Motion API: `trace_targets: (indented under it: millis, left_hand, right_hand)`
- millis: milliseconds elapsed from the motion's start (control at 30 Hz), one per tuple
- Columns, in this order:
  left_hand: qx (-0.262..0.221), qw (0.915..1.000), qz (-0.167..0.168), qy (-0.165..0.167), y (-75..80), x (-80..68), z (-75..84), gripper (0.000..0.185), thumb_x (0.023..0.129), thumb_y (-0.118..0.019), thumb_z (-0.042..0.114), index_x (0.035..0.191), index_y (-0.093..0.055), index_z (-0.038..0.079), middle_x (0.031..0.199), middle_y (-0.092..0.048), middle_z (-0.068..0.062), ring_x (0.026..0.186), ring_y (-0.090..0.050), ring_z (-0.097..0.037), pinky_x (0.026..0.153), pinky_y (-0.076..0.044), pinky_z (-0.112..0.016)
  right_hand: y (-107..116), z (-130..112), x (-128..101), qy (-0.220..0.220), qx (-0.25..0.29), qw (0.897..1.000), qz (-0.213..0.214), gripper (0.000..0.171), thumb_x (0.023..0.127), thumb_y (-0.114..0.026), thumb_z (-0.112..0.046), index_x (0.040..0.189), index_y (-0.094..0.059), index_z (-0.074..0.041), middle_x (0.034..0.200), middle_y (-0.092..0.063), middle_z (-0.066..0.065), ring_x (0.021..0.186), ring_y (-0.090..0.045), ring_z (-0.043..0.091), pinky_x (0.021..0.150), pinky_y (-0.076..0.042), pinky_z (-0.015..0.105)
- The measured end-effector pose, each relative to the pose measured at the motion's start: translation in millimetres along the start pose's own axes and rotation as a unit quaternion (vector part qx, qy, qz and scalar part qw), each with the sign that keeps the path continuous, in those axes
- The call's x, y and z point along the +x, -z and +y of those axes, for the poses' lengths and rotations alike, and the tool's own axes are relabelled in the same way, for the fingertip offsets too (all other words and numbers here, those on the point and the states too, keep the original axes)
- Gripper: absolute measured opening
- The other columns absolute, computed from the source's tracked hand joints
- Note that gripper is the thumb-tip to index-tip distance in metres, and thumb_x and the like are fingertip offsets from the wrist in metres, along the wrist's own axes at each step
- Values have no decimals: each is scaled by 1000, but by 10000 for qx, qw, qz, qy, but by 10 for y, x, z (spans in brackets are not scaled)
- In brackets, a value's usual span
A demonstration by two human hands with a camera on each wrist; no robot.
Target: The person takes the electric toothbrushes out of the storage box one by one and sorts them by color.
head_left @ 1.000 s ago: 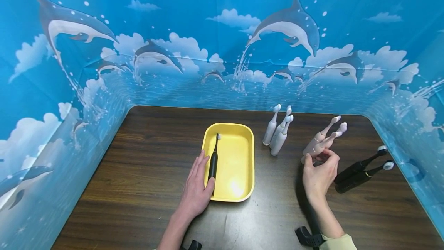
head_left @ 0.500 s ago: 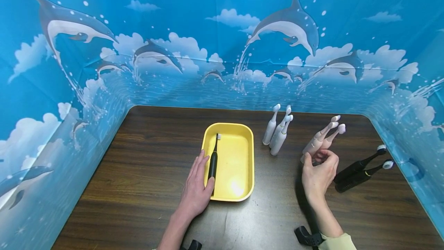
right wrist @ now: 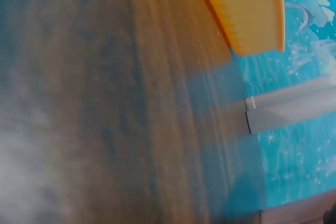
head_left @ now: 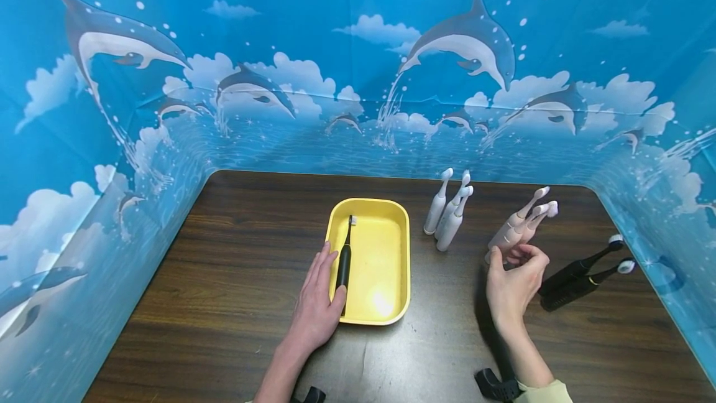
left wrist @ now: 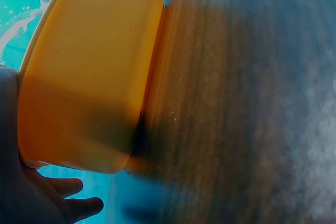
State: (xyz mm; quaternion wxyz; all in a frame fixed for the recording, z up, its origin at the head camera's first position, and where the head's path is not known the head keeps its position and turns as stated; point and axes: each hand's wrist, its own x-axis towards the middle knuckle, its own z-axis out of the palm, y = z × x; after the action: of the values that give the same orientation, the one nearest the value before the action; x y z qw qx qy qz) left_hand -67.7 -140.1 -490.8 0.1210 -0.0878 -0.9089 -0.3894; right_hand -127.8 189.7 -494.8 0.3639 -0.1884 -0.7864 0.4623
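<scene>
My left hand [head_left: 324,278] lies flat on the table against the left side of a yellow tray [head_left: 380,254], fingers straight, thumb by the rim. A black electric toothbrush [head_left: 344,263] lies inside the tray along its left wall. My right hand [head_left: 517,259] is raised on its edge, its curled fingers pinching the base of one of three pink toothbrushes [head_left: 517,226] that lie fanned out beyond it. The left wrist view shows the tray's outer wall [left wrist: 89,77] beside my palm [left wrist: 31,198]. The right wrist view is blurred, with the tray [right wrist: 247,9] and pale handles [right wrist: 294,108].
Three white toothbrushes [head_left: 447,213] lie bunched just right of the tray. Two black toothbrushes [head_left: 582,275] lie near the right wall. The dark wooden table [head_left: 224,278] is closed in by a blue dolphin-print backdrop [head_left: 358,79] on three sides.
The lowest pink toothbrush has shifted a little in my right fingers, its head swinging up closer to the other two. The left hand and the tray have stayed put.
</scene>
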Motion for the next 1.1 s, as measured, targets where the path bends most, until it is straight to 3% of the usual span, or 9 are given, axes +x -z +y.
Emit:
trace_targets:
  millis: [133, 233, 333, 467, 533, 633, 800, 967, 1100]
  left_hand:
    - [-1, 10000, 0, -30, -7, -5, 0, 62, 89, -59, 8, 149, -45, -2, 165, -30, -14, 148, -31, -43, 115, -31, -61]
    - [1, 10000, -1, -49, -12, -12, -1, 62, 89, -59, 8, 149, -45, -2, 165, -30, -14, 148, -31, -43, 115, -32, -61]
    - [21, 10000, -2, -58, -16, -19, -2, 62, 89, -59, 8, 148, -45, -2, 166, -30, -14, 148, -31, -42, 114, -32, -61]
    - [40, 10000, -11, -68, -25, -23, -5, 62, 89, -59, 8, 148, -45, -2, 166, -30, -14, 148, -31, -42, 115, -32, -60]
    - [46, 10000, -10, -78, -27, -21, -3, 62, 89, -59, 8, 148, -45, -3, 165, -30, -14, 148, -31, -42, 115, -32, -60]
    - [56, 9999, -1, -87, -26, -14, 6, 62, 88, -59, 8, 148, -45, -3, 165, -31, -15, 147, -32, -44, 115, -32, -60]
    - [103, 9999, -30, -55, -27, 2, 19, 63, 89, -60, 9, 148, -45, -3, 165, -31, -15, 148, -32, -43, 115, -31, -60]
    - [112, 9999, -14, -31, -22, 3, 19, 63, 88, -60, 8, 148, -44, -3, 164, -31, -17, 148, -32, -42, 115, -31, -60]
    - [132, 9999, 20, -28, -19, 4, 12, 62, 88, -60, 8, 148, -44, -2, 164, -31, -17, 148, -31, -41, 115, -32, -60]
  right_hand:
    - [43, -133, -95, 177, 456, 9988, 62, 41, 88, -71, -1, 120, -47, 12, 98, -50, -10, 85, -52, 4, 81, -39, 20]
    - [58, -277, -192, 563, 932, 9940, -73, 38, 87, -69, 3, 117, -48, 15, 97, -54, -3, 86, -53, 4, 80, -42, 20]
    - [47, -429, -301, 1065, 1419, 9829, -491, 33, 85, -68, 11, 113, -51, 16, 95, -58, 9, 86, -54, 6, 78, -45, 18]
    - [-6, -679, -477, 1447, 2049, 9583, -1365, 32, 83, -64, 19, 113, -54, 16, 97, -61, 15, 86, -58, 8, 76, -48, 13]
    - [-50, -783, -568, 1280, 2297, 9447, -1959, 37, 82, -62, 20, 118, -55, 14, 102, -63, 15, 88, -63, 12, 78, -51, 14]
    - [-138, -882, -677, 689, 2455, 9179, -3040, 48, 85, -63, 16, 132, -52, 8, 117, -64, 16, 96, -68, 25, 83, -56, 21]
    - [-308, -1010, -750, 21, 1693, 8772, -4493, 63, 91, -66, -1, 148, -41, 2, 136, -60, 22, 110, -68, 31, 91, -57, 38]
    - [-482, -1098, -733, -758, 1564, 8482, -5004, 68, 93, -65, -9, 151, -34, 9, 142, -52, 33, 117, -65, 40, 84, -60, 45]
    - [-617, -1136, -759, -1190, 1553, 8325, -5183, 70, 93, -65, -9, 152, -32, 10, 146, -47, 34, 123, -60, 43, 84, -60, 45]
